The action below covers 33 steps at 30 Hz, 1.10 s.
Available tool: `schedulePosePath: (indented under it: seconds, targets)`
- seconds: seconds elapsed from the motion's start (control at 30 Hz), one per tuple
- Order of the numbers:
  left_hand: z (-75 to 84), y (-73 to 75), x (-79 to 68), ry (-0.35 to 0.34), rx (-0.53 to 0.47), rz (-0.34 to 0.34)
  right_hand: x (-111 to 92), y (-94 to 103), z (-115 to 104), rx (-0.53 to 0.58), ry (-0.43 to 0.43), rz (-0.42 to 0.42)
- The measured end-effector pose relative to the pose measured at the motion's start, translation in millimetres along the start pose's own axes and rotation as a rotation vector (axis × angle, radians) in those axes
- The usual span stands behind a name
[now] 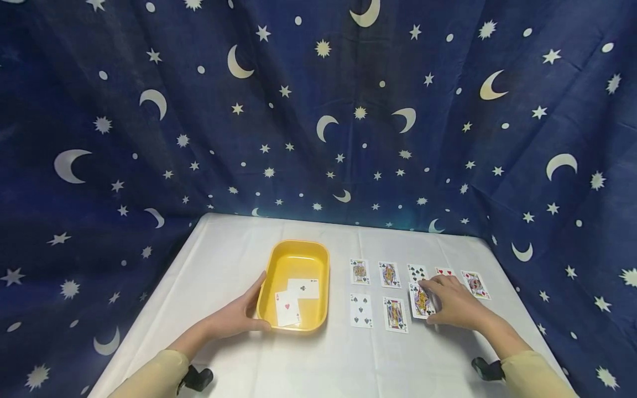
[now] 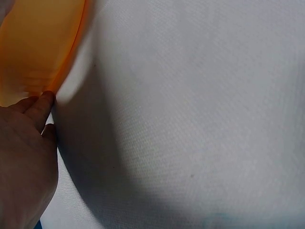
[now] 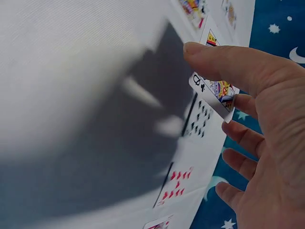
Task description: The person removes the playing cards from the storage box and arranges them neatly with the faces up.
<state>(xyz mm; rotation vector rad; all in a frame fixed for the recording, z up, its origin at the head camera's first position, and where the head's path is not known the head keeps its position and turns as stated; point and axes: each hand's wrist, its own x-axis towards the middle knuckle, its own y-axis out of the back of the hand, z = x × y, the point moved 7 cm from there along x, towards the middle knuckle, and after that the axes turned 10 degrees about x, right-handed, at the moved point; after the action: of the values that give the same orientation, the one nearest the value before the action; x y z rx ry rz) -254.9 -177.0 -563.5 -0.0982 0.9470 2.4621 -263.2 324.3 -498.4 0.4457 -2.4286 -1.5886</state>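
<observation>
My right hand pinches a queen of clubs between thumb and fingers. In the right wrist view the queen is tilted, its corner pointing past the thumb, with the other fingers spread below. Over on the left, my left hand holds the side of a yellow plastic tub, thumb at the near corner and fingers along the left rim. Its fingertips meet the tub's orange-looking edge in the left wrist view. Inside the tub lie an ace of clubs and an ace of hearts, overlapping.
Face-up cards lie in two rows right of the tub. The far row includes a face card, a queen, a black number card and a red face card. Nearer are a five of spades and another face card. A starry curtain hangs behind.
</observation>
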Motion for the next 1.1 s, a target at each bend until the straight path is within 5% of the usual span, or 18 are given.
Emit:
schedulePosePath:
  seconds: [0.6, 1.1]
  targets:
    - [-0.2, 0.4, -0.3, -0.008, 0.009, 0.002, -18, -16.6, 17, 0.044, -0.107, -0.118]
    - [-0.6, 0.5, -0.8, -0.001, 0.014, 0.000, -20, -18.1, 17, 0.055, -0.088, -0.145]
